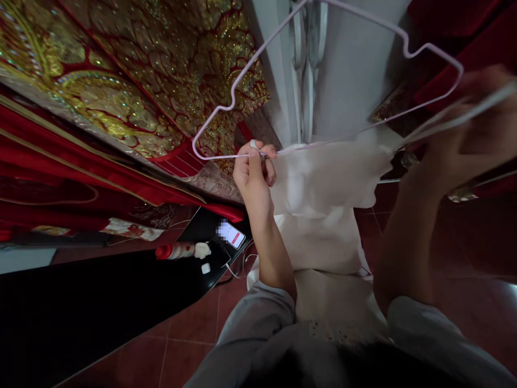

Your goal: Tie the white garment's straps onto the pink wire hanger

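A pale pink wire clothes hanger (234,89) hangs in front of me with its long bar at the bottom. My left hand (256,170) is closed, pinching that bar near its left end. A pale band shows around one of its fingers. On the far right, my right hand (480,118) is raised and blurred by motion, its fingers curled. A thin white strip (444,121) runs taut across the right hand and slants down toward the hanger bar. Where the strip ends near the bar is hard to make out.
Red garments with gold sequin embroidery (161,81) hang at left. White doors with handles (309,70) stand ahead. Pale cloth (327,183) lies below the hanger. On the black table (100,307) are a phone (232,235), a red-capped bottle (173,250) and a small white case (205,268).
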{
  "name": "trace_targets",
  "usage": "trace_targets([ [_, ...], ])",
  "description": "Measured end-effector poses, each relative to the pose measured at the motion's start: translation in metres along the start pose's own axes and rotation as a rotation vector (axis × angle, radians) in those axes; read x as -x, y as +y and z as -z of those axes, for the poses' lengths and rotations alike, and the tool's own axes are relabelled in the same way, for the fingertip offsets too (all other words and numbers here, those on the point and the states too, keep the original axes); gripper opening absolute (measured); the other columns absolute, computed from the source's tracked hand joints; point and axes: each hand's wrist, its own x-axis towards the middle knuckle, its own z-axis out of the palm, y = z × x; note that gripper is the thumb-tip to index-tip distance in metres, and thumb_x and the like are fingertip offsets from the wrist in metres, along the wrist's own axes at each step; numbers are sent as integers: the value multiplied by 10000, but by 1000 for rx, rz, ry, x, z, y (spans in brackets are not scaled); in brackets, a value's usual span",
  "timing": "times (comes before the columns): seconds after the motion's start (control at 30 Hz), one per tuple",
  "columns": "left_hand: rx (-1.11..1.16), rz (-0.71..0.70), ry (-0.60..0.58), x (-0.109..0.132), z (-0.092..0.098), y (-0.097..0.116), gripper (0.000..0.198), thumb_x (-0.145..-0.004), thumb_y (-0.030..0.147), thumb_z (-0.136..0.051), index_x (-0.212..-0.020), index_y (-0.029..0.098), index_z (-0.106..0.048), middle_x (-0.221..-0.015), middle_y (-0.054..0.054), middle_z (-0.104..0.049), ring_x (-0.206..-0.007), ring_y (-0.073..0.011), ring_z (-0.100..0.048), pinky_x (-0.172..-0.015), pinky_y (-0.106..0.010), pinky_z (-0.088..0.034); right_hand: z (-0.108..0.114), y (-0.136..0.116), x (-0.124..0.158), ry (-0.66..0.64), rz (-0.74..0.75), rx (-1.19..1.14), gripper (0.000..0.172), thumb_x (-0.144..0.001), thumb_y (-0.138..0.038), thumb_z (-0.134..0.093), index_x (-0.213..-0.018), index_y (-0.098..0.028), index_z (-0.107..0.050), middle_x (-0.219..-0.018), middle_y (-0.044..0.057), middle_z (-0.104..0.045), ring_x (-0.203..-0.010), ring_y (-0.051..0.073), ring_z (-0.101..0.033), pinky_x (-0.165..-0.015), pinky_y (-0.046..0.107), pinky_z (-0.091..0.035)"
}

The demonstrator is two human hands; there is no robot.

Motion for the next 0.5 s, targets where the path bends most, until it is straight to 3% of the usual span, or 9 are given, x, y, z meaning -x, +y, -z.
trace_targets([
  [0.03,-1,6,-10,1,-1,0,169,-1046,333,-610,-937,207,-641,-782,0,-645,-408,-39,-321,-380,-219,-240,-5,-1,13,-120,73,66,334,-890,-425,-749,-1219,-378,-721,-1278,-9,-688,-1085,160,-700,-711,246,-519],
  [0.1,-19,14,-24,4,-1,0,155,-1028,333,-627,-931,213,-644,-814,-9,-670,-416,-45,-337,-383,-222,-244,-12,-3,29,-357,116,196,379,-815,-325,-822,-1188,-323,-754,-1105,17,-747,-715,98,-608,-635,268,-449],
  [0.17,-72,8,-4,5,2,0,97,-995,316,-650,-980,221,-669,-889,-27,-714,-439,-54,-372,-389,-223,-257,-13,-3,31,-524,55,267,367,-812,-281,-814,-1175,-303,-761,-1086,21,-752,-610,69,-497,-595,273,-390],
  [0.23,-167,-45,72,4,11,0,160,-947,251,-661,-1104,243,-687,-1071,-48,-754,-499,-66,-443,-411,-218,-294,-10,-4,28,-517,45,246,342,-820,-270,-805,-1158,-295,-758,-1082,21,-739,-606,69,-479,-588,277,-371],
  [0.33,-373,-260,307,-1,34,-2,325,-901,169,-608,-1206,250,-684,-1279,-52,-723,-681,-105,-595,-534,-221,-441,-5,-4,22,-502,63,203,373,-818,-283,-812,-1186,-300,-747,-1077,22,-727,-606,71,-474,-586,282,-360],
  [0.43,-552,-528,509,-10,59,-1,224,-927,175,-571,-1092,203,-719,-1205,-66,-732,-1031,-202,-690,-903,-338,-567,-3,-4,22,-501,61,197,371,-815,-286,-812,-1181,-299,-748,-1076,22,-721,-605,71,-476,-582,282,-366],
  [0.5,-571,-655,516,-16,70,3,183,-954,196,-600,-1089,216,-722,-1219,-63,-723,-1236,-237,-645,-1136,-421,-475,-4,-4,23,-507,50,204,370,-811,-288,-814,-1175,-291,-747,-1087,24,-720,-598,68,-473,-575,283,-369],
])
